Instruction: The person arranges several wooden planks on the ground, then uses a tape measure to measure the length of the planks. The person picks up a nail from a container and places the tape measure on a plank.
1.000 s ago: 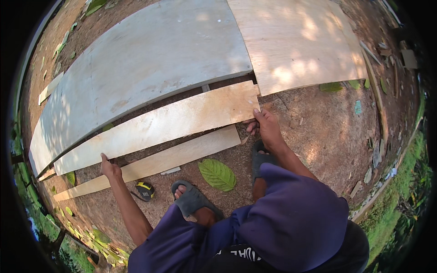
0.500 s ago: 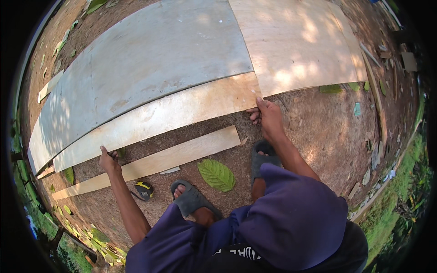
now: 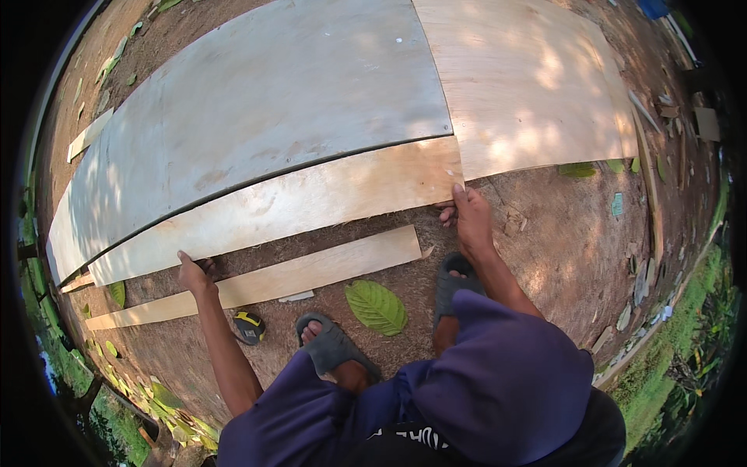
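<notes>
A long pale plywood strip (image 3: pixel 311 202) lies along the near edge of a large grey board (image 3: pixel 288 93). My left hand (image 3: pixel 196 274) is closed on the strip's near edge toward its left end, thumb on top and fingers curled beneath. At the right end, my right hand (image 3: pixel 470 213) pinches the strip's near corner in the same way. A thin dark gap runs between strip and grey board. Beyond the strip's right end, a bare plywood sheet (image 3: pixel 537 93) meets the grey board.
A narrower plywood strip (image 3: pixel 342 261) lies on the dirt nearer my feet. Beside it are a black and yellow tape measure (image 3: pixel 250 327) and a big green leaf (image 3: pixel 376 307). My sandalled feet stand behind them. Wood scraps and a long wooden batten (image 3: pixel 649 187) lie at the right.
The whole view has shifted slightly, so the boards appear lower and farther right. Both hands keep their hold on the plywood strip, and the dark gap beside the grey board looks slightly wider.
</notes>
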`<state>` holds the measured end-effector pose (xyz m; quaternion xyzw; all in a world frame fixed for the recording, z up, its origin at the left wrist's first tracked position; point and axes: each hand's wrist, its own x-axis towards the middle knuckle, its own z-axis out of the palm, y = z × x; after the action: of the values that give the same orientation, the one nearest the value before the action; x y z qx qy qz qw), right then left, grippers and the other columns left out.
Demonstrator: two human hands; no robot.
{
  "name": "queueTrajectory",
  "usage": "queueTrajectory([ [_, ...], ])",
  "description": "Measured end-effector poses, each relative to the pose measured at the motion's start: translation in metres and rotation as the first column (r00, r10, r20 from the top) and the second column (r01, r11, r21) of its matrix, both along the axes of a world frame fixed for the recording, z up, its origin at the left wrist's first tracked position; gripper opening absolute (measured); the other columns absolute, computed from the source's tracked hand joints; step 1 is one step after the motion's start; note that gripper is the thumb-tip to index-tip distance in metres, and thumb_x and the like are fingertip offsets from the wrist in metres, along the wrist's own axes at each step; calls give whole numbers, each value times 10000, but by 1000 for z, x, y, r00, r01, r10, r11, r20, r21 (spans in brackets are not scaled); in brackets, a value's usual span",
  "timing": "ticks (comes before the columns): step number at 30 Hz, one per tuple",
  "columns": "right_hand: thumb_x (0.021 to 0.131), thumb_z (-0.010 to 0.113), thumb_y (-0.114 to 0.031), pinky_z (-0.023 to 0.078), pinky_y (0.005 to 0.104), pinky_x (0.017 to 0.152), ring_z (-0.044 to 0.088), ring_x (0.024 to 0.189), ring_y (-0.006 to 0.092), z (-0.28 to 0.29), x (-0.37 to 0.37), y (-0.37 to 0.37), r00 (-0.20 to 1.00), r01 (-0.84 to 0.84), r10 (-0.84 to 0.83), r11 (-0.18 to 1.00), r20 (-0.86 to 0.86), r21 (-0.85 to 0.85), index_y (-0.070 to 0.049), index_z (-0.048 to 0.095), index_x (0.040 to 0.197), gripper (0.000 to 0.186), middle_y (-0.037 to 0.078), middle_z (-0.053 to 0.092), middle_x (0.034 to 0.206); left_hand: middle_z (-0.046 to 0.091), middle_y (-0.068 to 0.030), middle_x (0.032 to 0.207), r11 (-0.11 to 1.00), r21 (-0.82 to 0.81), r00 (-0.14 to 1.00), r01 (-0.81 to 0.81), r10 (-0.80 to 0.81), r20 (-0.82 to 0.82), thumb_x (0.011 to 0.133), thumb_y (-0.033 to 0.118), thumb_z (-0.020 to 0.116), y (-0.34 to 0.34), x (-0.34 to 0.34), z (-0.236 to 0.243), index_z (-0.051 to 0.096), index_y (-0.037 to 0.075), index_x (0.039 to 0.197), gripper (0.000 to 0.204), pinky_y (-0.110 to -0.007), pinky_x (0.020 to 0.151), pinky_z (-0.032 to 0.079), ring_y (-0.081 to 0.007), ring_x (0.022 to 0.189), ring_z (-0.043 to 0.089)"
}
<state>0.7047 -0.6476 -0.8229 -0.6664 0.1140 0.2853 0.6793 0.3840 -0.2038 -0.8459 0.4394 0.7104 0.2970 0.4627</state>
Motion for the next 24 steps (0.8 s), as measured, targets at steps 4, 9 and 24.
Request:
queueTrajectory([
  [4,1041,530,-312,461,251,505,591,562,108,-3,6,10,999,-8,6,999,-31,-50,-35,585,938,301,121,697,791,588,-190,1311,997,50,997,-66,64,46,1048,453,397,6,11,-11,502,-89,1351,630,-423,955,495,-304,1145,608],
  [9,1021,573,-341,433,225,470,565,522,97,8,-3,10,999,30,-29,996,14,-88,-60,571,925,297,106,685,753,524,-324,1340,950,268,954,-160,218,-204,1028,460,456,25,24,-30,373,-194,1368,742,-450,1031,426,-396,1207,556],
  [24,1031,550,-317,424,240,507,536,573,115,-7,7,4,999,27,-20,987,49,-160,-7,586,1053,312,105,640,812,378,-435,1348,976,197,930,-94,156,-332,1001,438,499,5,47,-4,293,-231,1302,762,-505,1096,355,-507,1285,434],
])
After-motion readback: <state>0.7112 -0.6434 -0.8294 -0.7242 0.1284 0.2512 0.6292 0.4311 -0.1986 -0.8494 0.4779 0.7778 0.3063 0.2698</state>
